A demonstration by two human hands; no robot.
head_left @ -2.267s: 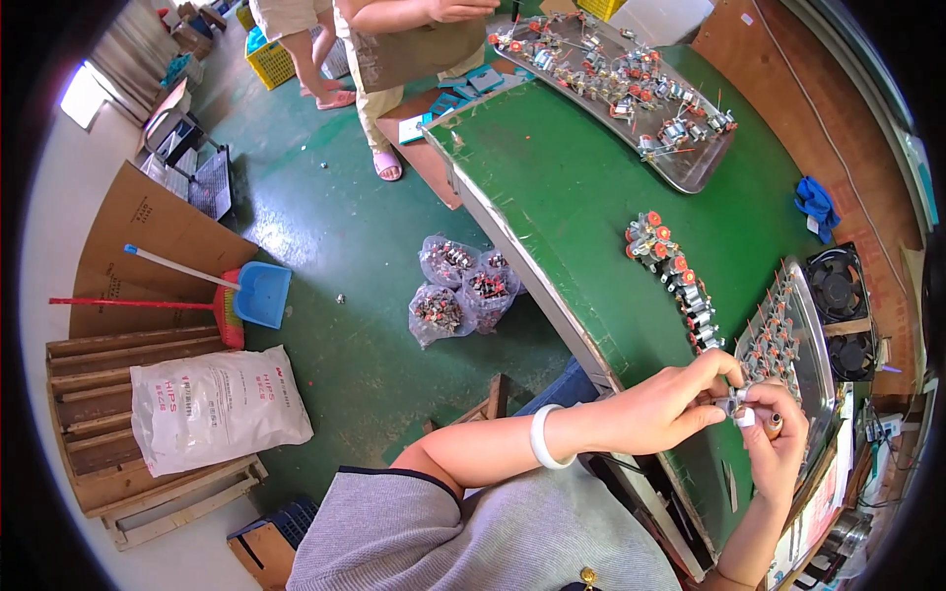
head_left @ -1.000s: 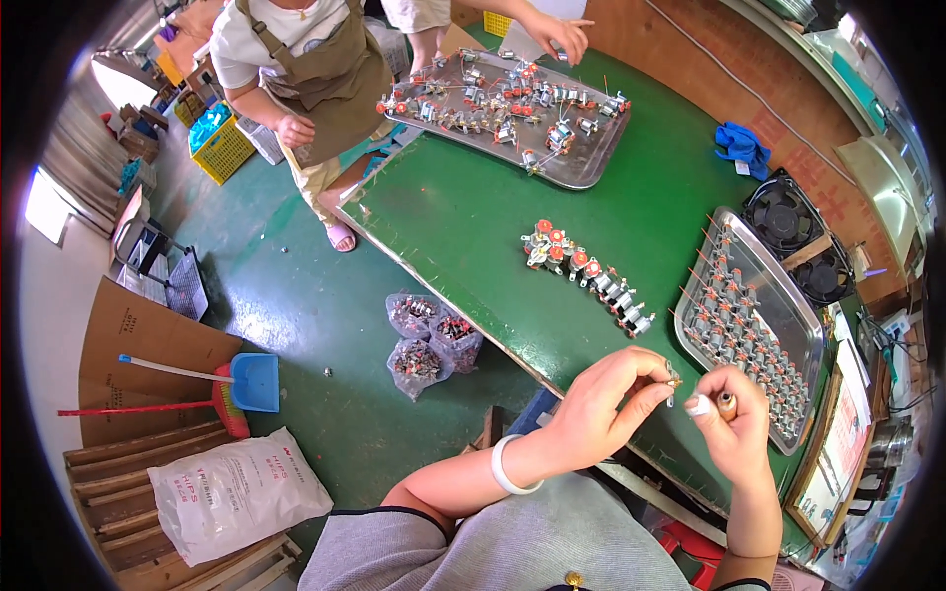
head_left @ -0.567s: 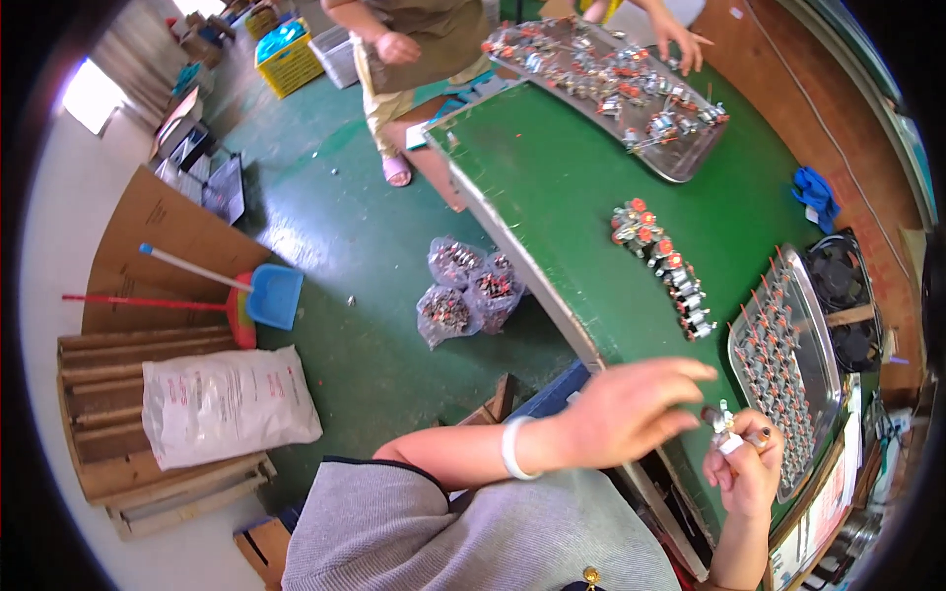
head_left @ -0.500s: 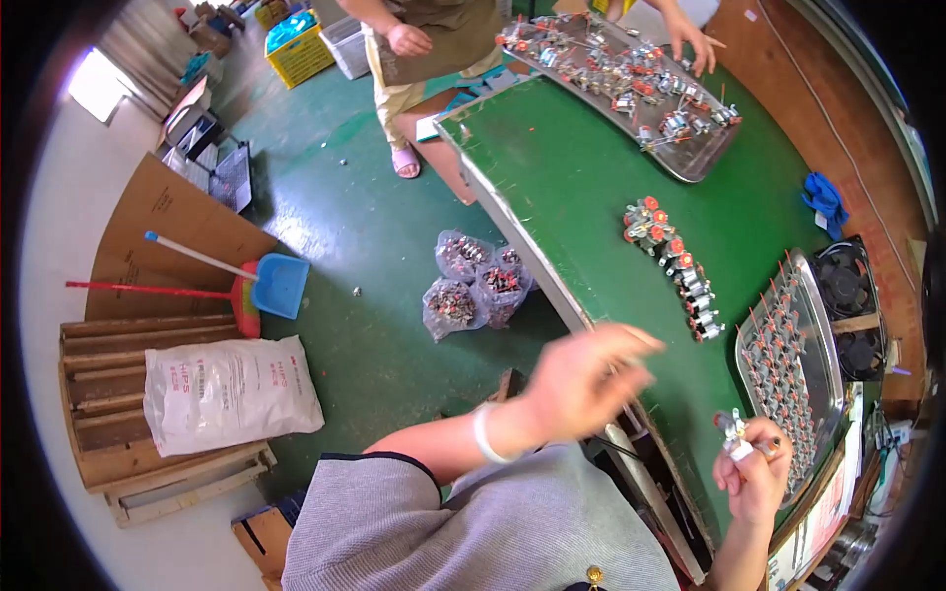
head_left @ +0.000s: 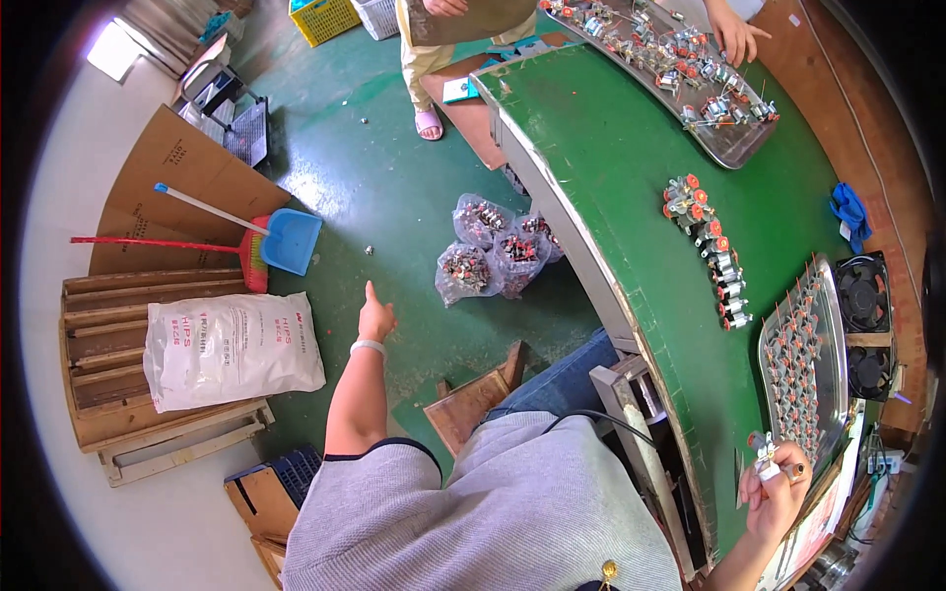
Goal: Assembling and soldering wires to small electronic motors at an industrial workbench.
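Note:
My left hand (head_left: 375,317), a white band at its wrist, is stretched out over the green floor away from the table. It is open and holds nothing, with a finger pointing away from me. At the table's near right, my right hand (head_left: 776,490) is closed round a small silver metal part (head_left: 765,455) with a grey end, and a brass-coloured tip shows past the fingers. Beside that hand lies a metal tray (head_left: 838,394) with rows of similar parts bearing thin orange-red pins. Farther along the green table (head_left: 601,148) stands a curved row of metal parts with red tops (head_left: 717,246).
A co-worker's hand (head_left: 734,37) reaches to a tray (head_left: 734,153) heaped with metal parts. Filled plastic bags (head_left: 465,271) stand on the floor beside the table. Farther left are a blue dustpan (head_left: 293,241), a broom and a white sack (head_left: 236,350). Two black fans (head_left: 865,286) edge the table.
My left hand has swung from the table's edge leftward and out over the floor, its fingers now extended. The right hand still grips the metal part. The whole view has shifted somewhat.

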